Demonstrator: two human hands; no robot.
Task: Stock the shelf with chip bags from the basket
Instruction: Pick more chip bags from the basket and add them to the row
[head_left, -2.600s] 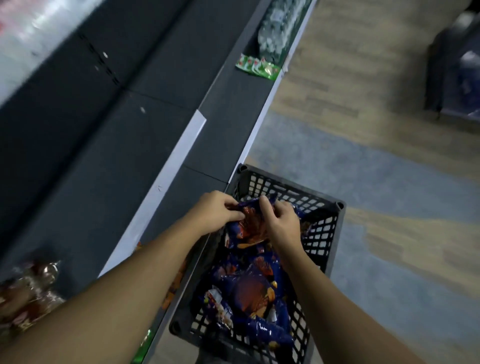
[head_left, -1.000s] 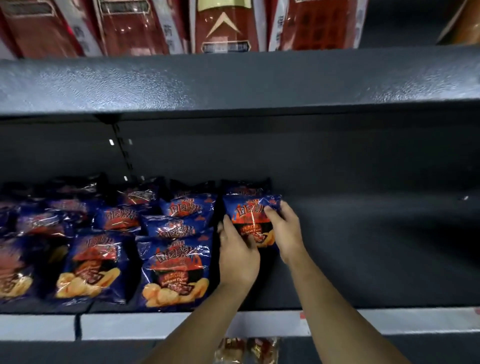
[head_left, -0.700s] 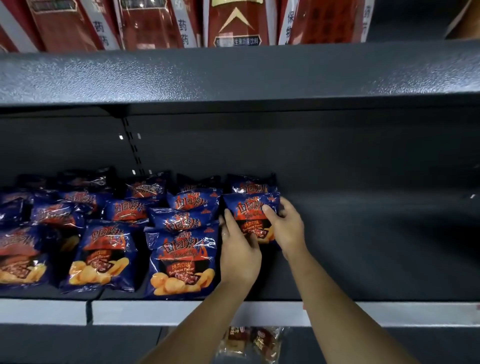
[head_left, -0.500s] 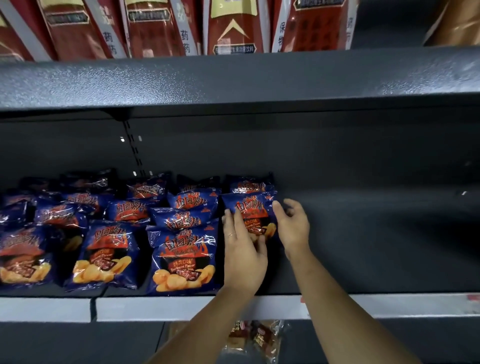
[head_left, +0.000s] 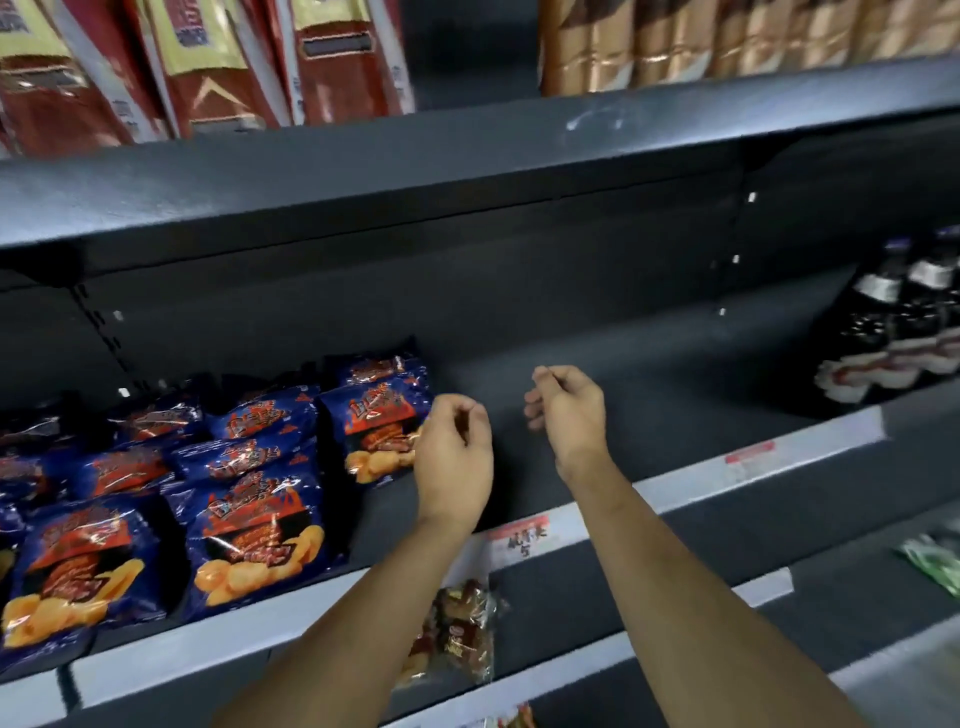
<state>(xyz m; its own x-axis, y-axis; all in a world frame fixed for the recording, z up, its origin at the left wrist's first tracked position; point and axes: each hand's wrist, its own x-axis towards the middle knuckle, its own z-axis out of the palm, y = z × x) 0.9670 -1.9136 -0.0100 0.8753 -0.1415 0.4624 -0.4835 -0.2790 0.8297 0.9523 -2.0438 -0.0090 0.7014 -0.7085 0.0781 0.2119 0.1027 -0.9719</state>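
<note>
Shelf (head_left: 649, 395): blue chip bags (head_left: 254, 535) lie on its left part, roughly ten, the leftmost blurred. Left hand (head_left: 454, 457) sits at their right edge and right hand (head_left: 569, 410) over bare shelf; both loosely curled, holding nothing. Dark bottles (head_left: 904, 322) far right, at least two. One clear snack packet (head_left: 457, 629) on the tier below. Red packs (head_left: 208, 62) above.
</note>
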